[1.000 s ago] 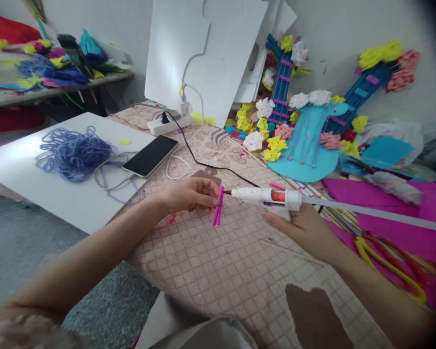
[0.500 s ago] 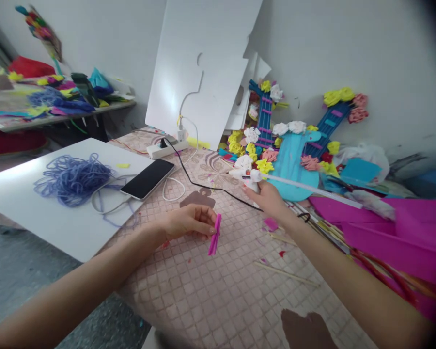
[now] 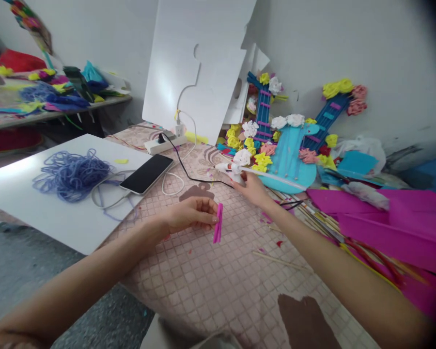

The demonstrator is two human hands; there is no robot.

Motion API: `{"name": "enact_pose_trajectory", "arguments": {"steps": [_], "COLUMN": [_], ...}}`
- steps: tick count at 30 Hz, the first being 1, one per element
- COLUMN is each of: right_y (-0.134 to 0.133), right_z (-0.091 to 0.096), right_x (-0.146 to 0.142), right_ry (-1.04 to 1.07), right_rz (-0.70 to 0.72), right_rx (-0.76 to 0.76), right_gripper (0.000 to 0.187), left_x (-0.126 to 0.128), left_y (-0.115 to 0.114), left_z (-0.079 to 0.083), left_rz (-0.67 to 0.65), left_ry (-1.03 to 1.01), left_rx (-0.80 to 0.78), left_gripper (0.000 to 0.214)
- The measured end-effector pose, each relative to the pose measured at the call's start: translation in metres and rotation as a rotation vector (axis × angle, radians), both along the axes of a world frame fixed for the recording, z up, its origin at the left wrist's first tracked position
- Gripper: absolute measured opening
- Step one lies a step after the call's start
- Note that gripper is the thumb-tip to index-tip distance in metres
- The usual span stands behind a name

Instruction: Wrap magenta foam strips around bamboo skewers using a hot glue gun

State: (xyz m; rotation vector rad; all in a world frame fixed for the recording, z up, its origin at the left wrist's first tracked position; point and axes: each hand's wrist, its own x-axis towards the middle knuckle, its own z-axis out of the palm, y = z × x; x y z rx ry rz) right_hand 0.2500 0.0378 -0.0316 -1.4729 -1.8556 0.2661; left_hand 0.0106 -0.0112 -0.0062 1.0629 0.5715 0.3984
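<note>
Between the thumb and fingers of my left hand (image 3: 194, 213) is a narrow folded strip of magenta paper (image 3: 218, 224), held nearly upright over the tiled-pattern tablecloth (image 3: 210, 276). Further off, my right hand (image 3: 252, 189) has its fingers round a white glue gun (image 3: 236, 173). Its nozzle points left, and a long white glue stick (image 3: 279, 179) sticks out of its back to the right. The gun is close to the yellow and white paper flowers (image 3: 262, 162). A light-blue guitar-shaped craft piece (image 3: 290, 150) lies just behind it.
A smartphone (image 3: 147, 174) and a tangle of blue-purple yarn (image 3: 70, 174) lie on a white board (image 3: 76, 228) at left. Behind them is a power strip (image 3: 165, 144) with cords. Magenta sheets (image 3: 392, 228), thin sticks and red-handled scissors (image 3: 374, 261) fill the right side.
My right hand has moved left with the glue gun, bringing the glue stick across the light-blue piece. My left hand still holds the magenta strip, now a little more upright.
</note>
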Motion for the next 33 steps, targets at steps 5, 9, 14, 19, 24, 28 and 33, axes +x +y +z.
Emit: {"name": "enact_pose_trajectory", "arguments": {"steps": [5,9,14,19,24,28,33], "right_y": [-0.006,-0.008,0.0,0.007,0.004,0.001,0.003], "right_z": [-0.002,-0.002,-0.001,0.002,-0.001,-0.001,0.002], "right_x": [-0.002,-0.004,-0.002,-0.002,-0.007,-0.01,-0.01], "right_ry": [0.0,-0.003,0.029,0.047,0.074,0.084,0.114], "right_rz": [0.039,0.022,-0.044,-0.056,-0.041,-0.029,-0.026], "right_rx": [0.026,0.031,0.011,-0.009,0.021,0.059,0.089], "right_gripper": [0.037,0.026,0.027,0.026,0.03,0.03,0.025], "left_x": [0.002,0.005,0.009,0.01,0.01,0.009,0.009], "left_y": [-0.001,-0.002,-0.002,-0.003,-0.004,-0.004,-0.004], "left_z": [0.002,0.001,-0.002,-0.003,-0.004,-0.006,-0.007], "left_rz": [-0.01,-0.022,-0.024,-0.032,-0.037,-0.036,-0.048], "left_ry": [0.006,0.006,0.024,0.021,0.0,-0.008,0.0], "left_rx": [-0.021,-0.033,-0.04,-0.04,-0.05,-0.051,-0.04], "left_gripper": [0.025,0.026,0.026,0.026,0.026,0.026,0.027]}}
